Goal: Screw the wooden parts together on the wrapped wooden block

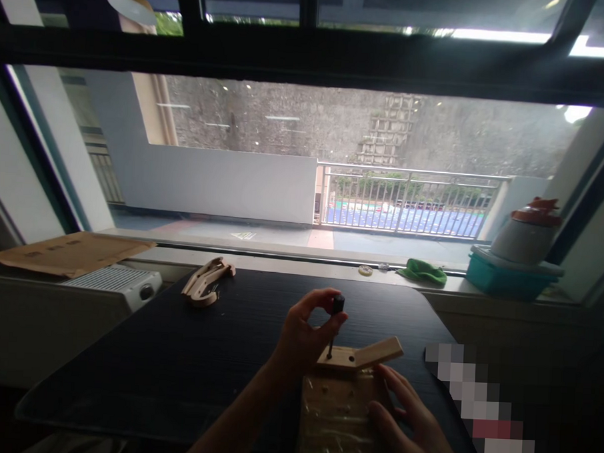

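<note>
My left hand (308, 323) pinches the short black handle of a small screwdriver (337, 303) between thumb and fingertips. Its thin shaft stands nearly upright, the tip down at a dark spot on an angled light-wood piece (376, 354). A second dark hole shows beside it, and the piece's right arm slants upward. Under it is a wooden block (331, 415) covered with clear shiny film or tape. My right hand (408, 418) is closed around the block's right side, thumb over the top and index finger by the light-wood piece.
Curved wooden parts (206, 286) lie on the dark table (140, 373) at the far left. On the sill are a tape roll (365, 270), a green cloth (424, 272) and a teal box (510, 274) under a grey-white container (524, 237). A heater (124, 289) stands left.
</note>
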`<state>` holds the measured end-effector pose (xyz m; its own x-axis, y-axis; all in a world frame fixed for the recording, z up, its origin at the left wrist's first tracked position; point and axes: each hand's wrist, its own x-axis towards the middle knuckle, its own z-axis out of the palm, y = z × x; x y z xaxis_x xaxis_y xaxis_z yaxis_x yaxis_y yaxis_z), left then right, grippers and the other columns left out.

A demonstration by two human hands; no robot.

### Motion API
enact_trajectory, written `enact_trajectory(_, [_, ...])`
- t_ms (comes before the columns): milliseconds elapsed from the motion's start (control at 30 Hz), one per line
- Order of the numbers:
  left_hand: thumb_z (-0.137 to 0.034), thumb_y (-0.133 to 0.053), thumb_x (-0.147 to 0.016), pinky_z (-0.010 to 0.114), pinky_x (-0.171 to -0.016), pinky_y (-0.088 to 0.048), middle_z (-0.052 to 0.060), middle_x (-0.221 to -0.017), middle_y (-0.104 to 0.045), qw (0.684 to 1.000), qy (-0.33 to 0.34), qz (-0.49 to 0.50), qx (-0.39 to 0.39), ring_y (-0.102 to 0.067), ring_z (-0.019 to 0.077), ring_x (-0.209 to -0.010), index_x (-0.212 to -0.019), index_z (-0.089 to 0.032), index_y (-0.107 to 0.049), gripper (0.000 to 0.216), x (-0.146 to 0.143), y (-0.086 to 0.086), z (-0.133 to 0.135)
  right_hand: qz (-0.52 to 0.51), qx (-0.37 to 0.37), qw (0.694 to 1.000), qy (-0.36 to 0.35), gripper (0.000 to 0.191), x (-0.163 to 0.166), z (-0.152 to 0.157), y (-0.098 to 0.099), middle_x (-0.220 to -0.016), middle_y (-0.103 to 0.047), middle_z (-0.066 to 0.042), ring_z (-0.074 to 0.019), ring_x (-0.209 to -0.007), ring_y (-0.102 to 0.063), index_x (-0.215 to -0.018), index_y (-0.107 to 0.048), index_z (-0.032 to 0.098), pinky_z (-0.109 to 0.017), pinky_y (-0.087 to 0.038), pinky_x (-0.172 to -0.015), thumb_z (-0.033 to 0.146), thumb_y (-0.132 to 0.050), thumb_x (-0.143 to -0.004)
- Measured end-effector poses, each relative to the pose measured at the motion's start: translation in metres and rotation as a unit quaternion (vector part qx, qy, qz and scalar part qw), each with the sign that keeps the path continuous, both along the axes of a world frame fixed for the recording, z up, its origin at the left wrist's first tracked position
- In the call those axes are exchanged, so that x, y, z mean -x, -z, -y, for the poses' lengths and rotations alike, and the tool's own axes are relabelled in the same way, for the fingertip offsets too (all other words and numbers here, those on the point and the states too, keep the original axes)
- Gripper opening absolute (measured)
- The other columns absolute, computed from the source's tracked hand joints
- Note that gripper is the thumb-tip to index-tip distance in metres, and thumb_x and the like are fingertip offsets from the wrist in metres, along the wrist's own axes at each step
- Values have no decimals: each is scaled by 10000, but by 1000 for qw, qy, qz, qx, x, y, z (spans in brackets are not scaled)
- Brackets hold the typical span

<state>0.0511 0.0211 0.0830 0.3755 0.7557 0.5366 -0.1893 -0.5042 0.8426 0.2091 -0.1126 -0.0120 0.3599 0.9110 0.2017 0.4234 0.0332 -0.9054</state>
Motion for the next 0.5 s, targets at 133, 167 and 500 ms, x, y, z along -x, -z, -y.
enact_trajectory(133, [-274, -633, -765, 243, -628, -496, 43, -854, -553, 997, 78, -20, 2, -535, 141, -765, -922, -149, -653, 202, 5, -2, 1, -3, 6, 1000, 6, 522, 1, 1, -2, -1361, -459, -60, -245, -1217, -446, -1246, -542, 245, -286, -489, -875, 453, -552, -767])
enact_trajectory(167, [-276, -615, -783, 245, -638, -492, 47, -865, -556, 994, 104, -24, 6, -534, 143, -774, -948, -150, -655, 212, 7, -1, 0, -4, 5, 1000, 6, 520, 1, 1, -2, -1359, -460, -59, -245, -1218, -445, -1243, -544, 246, -284, -489, -875, 454, -552, -768])
enact_trajectory(500, [-325, -635, -764, 265, -664, -486, 52, -851, -613, 996, 56, -22, 61, -559, 144, -751, -1053, -145, -614, 341, 4, 14, -13, 0, 19, 1000, -1, 519, 1, 2, -5, -1374, -443, -58, -245, -1237, -422, -1255, -534, 243, -290, -479, -893, 444, -545, -777])
